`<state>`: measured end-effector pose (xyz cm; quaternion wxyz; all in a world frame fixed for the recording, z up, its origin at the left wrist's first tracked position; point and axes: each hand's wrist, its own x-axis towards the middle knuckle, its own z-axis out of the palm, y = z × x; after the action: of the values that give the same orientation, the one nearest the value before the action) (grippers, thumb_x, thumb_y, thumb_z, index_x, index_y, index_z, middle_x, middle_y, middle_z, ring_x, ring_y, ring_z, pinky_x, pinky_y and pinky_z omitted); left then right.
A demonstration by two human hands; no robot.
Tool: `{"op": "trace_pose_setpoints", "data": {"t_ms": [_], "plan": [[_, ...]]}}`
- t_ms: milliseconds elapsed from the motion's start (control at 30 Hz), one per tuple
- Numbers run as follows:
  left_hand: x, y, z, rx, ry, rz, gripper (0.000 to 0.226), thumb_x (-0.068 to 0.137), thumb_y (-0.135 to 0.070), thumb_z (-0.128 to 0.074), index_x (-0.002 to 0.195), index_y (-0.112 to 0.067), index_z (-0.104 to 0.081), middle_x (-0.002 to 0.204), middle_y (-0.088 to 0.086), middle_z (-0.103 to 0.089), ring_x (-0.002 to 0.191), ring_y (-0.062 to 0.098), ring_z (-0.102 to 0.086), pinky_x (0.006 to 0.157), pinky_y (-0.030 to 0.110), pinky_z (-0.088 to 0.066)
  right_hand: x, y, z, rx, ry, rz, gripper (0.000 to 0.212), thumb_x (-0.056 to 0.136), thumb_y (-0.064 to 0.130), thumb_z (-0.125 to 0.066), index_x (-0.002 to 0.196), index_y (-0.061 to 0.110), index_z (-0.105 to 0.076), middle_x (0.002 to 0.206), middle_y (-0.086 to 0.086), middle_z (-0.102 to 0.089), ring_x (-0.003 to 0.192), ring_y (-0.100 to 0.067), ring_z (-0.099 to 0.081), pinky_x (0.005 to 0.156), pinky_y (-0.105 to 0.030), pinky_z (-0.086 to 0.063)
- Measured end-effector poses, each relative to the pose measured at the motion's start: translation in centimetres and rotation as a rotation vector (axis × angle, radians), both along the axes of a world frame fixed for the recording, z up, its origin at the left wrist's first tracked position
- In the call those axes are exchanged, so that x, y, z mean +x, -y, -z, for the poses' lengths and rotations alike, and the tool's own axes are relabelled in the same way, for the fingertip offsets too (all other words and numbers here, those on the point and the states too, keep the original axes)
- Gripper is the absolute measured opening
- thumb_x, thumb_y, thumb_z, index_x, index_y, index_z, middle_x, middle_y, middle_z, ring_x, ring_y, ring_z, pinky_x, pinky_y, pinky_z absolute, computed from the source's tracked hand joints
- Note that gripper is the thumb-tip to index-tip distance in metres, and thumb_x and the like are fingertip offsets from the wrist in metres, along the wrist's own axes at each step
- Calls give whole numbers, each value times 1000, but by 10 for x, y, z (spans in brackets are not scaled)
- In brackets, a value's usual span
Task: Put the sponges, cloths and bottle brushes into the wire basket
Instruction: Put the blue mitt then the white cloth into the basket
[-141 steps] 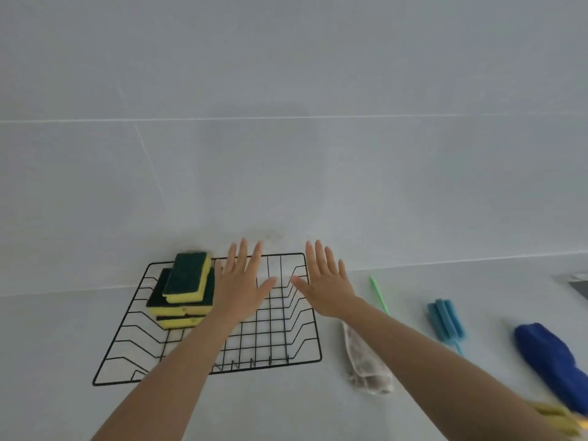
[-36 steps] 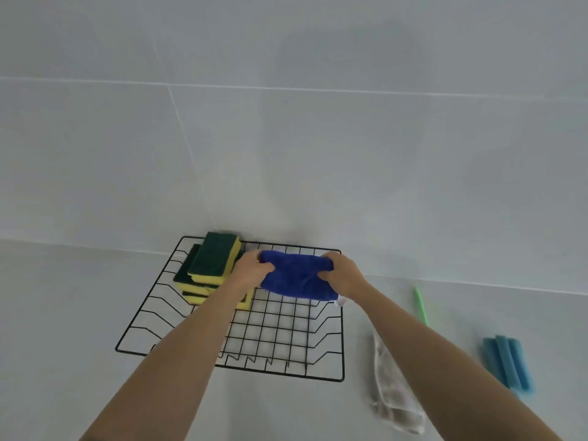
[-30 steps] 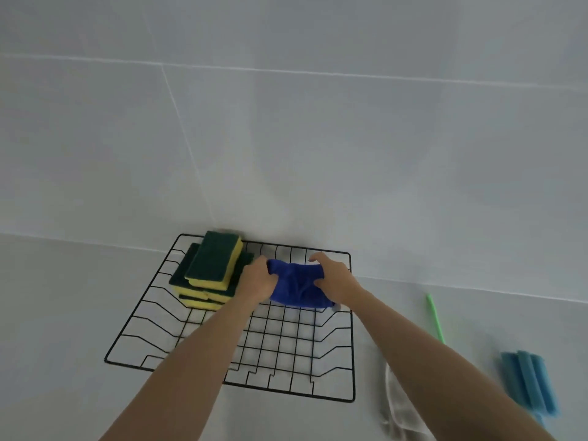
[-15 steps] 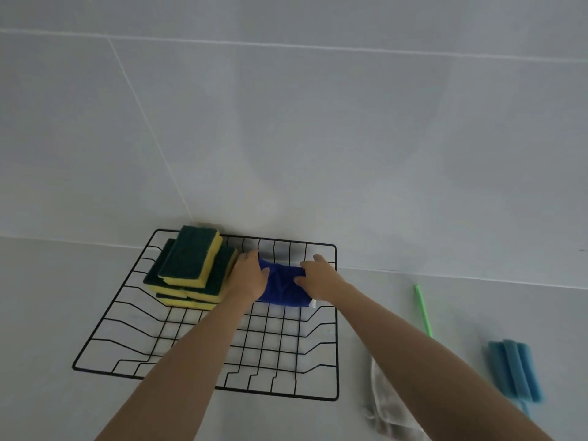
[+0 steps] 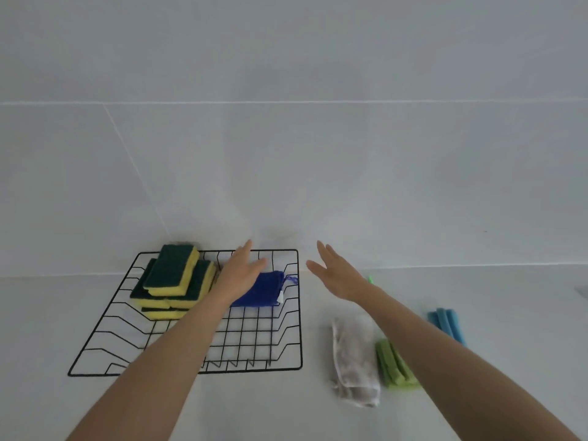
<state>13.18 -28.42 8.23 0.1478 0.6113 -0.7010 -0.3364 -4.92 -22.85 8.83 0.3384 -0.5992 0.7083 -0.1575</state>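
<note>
**A:** So where's this at? Both hands look empty to me. The left hand [image 5: 241, 275] is flat with fingers spread over the back of the wire basket [image 5: 187, 372], and the right hand [image 5: 337, 276] is open too, hanging just off the basket's right edge.

**B:** Yep, nothing held in either. The blue cloth [image 5: 262, 291] sits folded in the back right corner of the basket, right next to the stack of sponges [image 5: 173, 281] in the back left. The left hand partly covers the cloth, so I can't tell if it's touching it or just above.

**A:** What's left outside?

**B:** On the counter [image 5: 47, 313] to the right — a pale cloth [image 5: 354, 361] lying closest to the basket, a green bottle brush [image 5: 393, 367] just beside it, and a blue bottle brush [image 5: 445, 323] further right, partly behind the forearm.

**A:** How would you go about the next bit?

**B:** I'd guess the pale cloth goes next since it's nearest the right hand. It's limp, so pinch it near the middle or fold it first, otherwise the corners will drape over the rim. Set it in the open front half of the basket — and don't bump the sponge stack, the top one sits skewed. Lay the brushes flat, since thin handles could poke through the wires.
</note>
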Motion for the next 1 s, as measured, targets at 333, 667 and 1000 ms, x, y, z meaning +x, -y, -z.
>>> {"op": "trace_pose_setpoints", "data": {"t_ms": [333, 667, 1000], "plan": [[-78, -53, 16, 73, 87, 471, 64, 92, -26, -53, 146, -19, -20, 155, 5, -25, 140, 21, -29, 116, 33, -25, -37, -96, 23, 159, 137, 299, 64, 99, 37, -35, 150, 12, -4, 158, -11, -14, 145, -25, -19, 115, -29, -16], [-133, -55, 66, 110, 339, 796, 64, 91, -13, -53, 146, -13, -21, 155, 9, -24, 141, 24, -27, 115, 32, -23, -17, -136, 67, 252, 170, 450, 51, 98, 31, -41, 144, 13, -28, 146, -12, -40, 132, -27, -40, 105, -29, -30], [-153, -46, 92, 191, 352, 883, 75, 86, -13, -61, 147, -14, -17, 155, 11, -25, 139, 25, -31, 111, 29, -28, -21, -128, 99, 414, -37, 598, 49, 89, 37, -52, 128, 8, -45, 130, -12, -56, 117, -29, -55, 93, -37, -45]]}}
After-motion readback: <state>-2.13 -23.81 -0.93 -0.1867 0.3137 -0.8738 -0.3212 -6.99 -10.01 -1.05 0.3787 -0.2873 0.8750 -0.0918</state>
